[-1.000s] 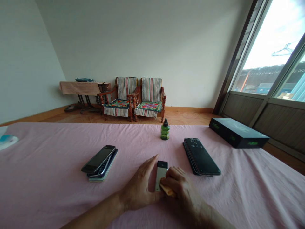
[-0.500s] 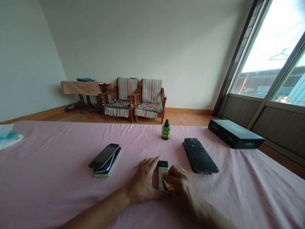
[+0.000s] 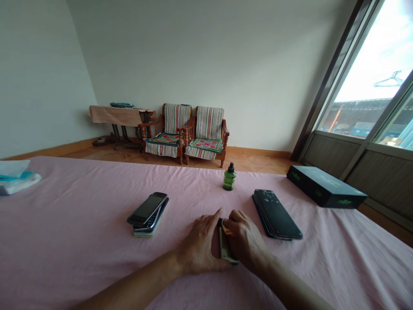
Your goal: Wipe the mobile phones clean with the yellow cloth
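A small mobile phone (image 3: pixel 225 249) with a pale back and a dark top end lies on the pink bedsheet, partly covered by my hands. My left hand (image 3: pixel 200 244) braces it from the left, fingertips at its top end and thumb at its bottom end. A bunched yellowish cloth (image 3: pixel 227 229) is pinched in my right hand (image 3: pixel 244 236) and pressed against the phone's upper part. To the left is a small stack of phones with a dark phone (image 3: pixel 150 209) on top. On the right rests another stack, topped by a larger black smartphone (image 3: pixel 275 215).
Beyond my hands stands a green spray bottle (image 3: pixel 229 178) with a black cap. A flat black box (image 3: pixel 325 187) sits at the far right edge. A white and blue packet (image 3: pixel 19 178) lies far left. Two wooden armchairs (image 3: pixel 206 137) stand by the wall.
My right hand has slid the cloth from the phone's lower part up towards its top end. The left hand stays around the phone. The whole view has shifted and tilted a little.
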The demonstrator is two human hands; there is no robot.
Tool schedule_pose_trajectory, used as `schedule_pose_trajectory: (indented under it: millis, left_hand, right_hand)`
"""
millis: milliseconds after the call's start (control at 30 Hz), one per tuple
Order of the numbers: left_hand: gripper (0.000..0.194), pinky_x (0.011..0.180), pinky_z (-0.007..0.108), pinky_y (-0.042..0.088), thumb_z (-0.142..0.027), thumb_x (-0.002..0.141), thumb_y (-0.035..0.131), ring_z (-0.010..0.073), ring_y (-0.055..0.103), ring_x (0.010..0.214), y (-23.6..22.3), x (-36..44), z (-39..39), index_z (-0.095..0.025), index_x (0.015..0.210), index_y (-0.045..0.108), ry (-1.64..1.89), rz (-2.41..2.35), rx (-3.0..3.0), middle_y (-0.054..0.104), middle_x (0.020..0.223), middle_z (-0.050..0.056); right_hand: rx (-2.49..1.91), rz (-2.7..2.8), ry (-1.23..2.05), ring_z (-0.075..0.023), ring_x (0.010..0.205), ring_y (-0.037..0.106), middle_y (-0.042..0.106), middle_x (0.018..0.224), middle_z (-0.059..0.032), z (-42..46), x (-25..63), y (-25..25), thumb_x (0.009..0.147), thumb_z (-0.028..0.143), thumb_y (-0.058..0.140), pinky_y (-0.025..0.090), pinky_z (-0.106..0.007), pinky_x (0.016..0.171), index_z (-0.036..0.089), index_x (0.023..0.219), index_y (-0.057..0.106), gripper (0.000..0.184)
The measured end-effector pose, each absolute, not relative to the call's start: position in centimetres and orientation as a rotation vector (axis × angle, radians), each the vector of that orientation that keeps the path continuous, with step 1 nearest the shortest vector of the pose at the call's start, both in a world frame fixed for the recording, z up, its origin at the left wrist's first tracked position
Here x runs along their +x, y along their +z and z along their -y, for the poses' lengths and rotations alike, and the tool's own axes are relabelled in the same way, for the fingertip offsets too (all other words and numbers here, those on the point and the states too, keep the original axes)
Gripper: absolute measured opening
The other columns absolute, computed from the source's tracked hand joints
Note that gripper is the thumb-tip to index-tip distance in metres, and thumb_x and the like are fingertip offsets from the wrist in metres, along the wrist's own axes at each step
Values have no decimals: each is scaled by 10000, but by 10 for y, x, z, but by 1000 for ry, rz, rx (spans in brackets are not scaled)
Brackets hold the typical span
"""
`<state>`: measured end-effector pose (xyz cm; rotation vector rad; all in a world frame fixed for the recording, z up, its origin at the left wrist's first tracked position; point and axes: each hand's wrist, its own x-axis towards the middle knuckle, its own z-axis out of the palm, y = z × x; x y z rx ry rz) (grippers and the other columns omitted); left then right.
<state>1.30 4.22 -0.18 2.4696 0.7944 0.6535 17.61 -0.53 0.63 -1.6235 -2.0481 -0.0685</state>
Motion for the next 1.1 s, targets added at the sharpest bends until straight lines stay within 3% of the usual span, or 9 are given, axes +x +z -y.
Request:
schedule_pose_trajectory:
  millis: [333,500,1100]
  left_hand:
    - [1181,1047,592,268,-484,553,821,387,379,1280,0,12,-42,-188,1471,139,584,-811,2406,420,1397,188]
    - [1177,1042,617,250,-451,548,825,398,379,1281,0,12,-43,-201,1472,140,573,-806,2388,419,1399,185]
    - [1135,1057,592,258,-442,576,807,374,345,1307,5,11,-41,-176,1468,158,522,-833,2375,389,1425,187]
  right_hand:
    - [-1618,1979,96,-186,776,483,538,851,-54,7,180,-5,714,-37,499,371,-295,683,181,834,631,281]
    - [-1585,1985,86,-187,752,473,531,803,-50,9,180,-5,728,12,521,383,-306,687,185,762,640,212]
    - [-1632,1926,62,-200,799,473,544,831,-60,4,181,0,708,-19,466,395,-315,730,203,938,696,394]
